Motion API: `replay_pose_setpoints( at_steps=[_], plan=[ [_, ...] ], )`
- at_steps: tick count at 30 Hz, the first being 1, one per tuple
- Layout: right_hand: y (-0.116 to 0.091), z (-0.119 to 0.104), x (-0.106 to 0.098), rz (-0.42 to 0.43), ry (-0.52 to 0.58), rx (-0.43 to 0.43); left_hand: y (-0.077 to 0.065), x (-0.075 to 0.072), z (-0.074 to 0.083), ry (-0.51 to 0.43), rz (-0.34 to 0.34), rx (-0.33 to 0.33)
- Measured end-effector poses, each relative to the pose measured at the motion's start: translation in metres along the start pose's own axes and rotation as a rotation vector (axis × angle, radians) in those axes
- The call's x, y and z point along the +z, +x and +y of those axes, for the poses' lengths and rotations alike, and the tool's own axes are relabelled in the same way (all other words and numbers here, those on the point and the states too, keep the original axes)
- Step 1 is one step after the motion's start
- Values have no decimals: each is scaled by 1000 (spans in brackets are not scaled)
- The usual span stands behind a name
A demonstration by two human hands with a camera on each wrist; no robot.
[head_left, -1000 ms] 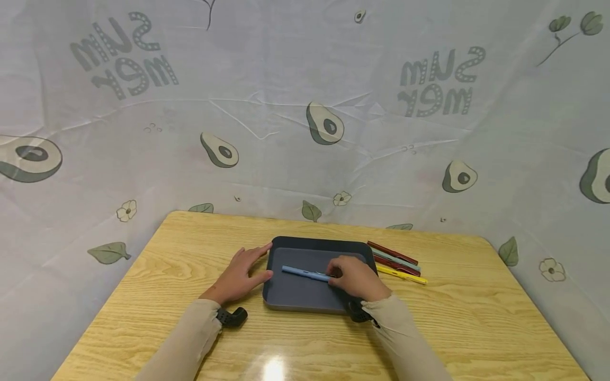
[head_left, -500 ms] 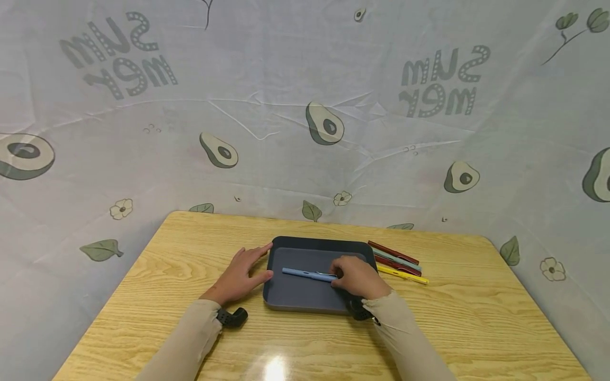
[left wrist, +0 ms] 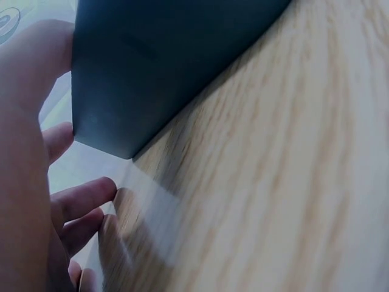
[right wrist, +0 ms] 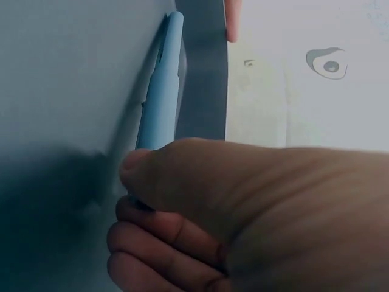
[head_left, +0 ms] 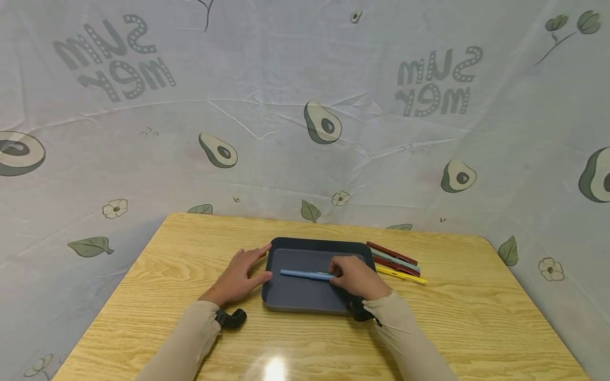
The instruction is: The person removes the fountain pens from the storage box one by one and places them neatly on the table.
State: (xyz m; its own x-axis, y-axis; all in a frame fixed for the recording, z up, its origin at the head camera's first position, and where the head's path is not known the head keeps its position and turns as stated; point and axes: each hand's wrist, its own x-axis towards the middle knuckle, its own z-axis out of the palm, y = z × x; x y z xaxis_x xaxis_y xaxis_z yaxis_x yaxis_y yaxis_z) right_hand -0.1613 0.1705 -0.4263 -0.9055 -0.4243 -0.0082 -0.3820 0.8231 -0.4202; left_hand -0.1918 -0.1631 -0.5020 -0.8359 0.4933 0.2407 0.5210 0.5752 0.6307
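A light blue pen (head_left: pixel 305 274) lies lengthwise inside the dark grey tray (head_left: pixel 305 301), roughly parallel to its long sides. My right hand (head_left: pixel 357 278) pinches the pen's right end between thumb and fingers, as the right wrist view shows the same pen (right wrist: pixel 161 103) coming out of the grip. At the tray's left side, my left hand (head_left: pixel 238 278) has its fingers spread. Its thumb and a fingertip touch the tray's rim, while the other fingers (left wrist: pixel 85 198) stay by the tabletop in the left wrist view.
Right of the tray, several pens lie side by side on the wooden table (head_left: pixel 214 233): dark red, pale green and a yellow pen (head_left: pixel 402 274). A printed cloth (head_left: pixel 267 174) hangs behind the table.
The blue pen has turned slightly and lies straighter along the tray. My right hand has shifted a little to the right with it. The left hand keeps its place.
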Motion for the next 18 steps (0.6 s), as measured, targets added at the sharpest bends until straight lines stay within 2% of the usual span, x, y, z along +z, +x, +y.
replay_pose_setpoints(
  at_steps=[5, 11, 18],
  plan=[
    [-1, 7, 0, 48, -27, -46, -1, 1, 1, 8, 4, -3],
    [-5, 13, -7, 97, 34, -76, -1, 2, 1, 8, 8, -5],
    [-16, 21, -18, 252, 64, -53, -2, 2, 2, 2, 8, -4]
  ],
)
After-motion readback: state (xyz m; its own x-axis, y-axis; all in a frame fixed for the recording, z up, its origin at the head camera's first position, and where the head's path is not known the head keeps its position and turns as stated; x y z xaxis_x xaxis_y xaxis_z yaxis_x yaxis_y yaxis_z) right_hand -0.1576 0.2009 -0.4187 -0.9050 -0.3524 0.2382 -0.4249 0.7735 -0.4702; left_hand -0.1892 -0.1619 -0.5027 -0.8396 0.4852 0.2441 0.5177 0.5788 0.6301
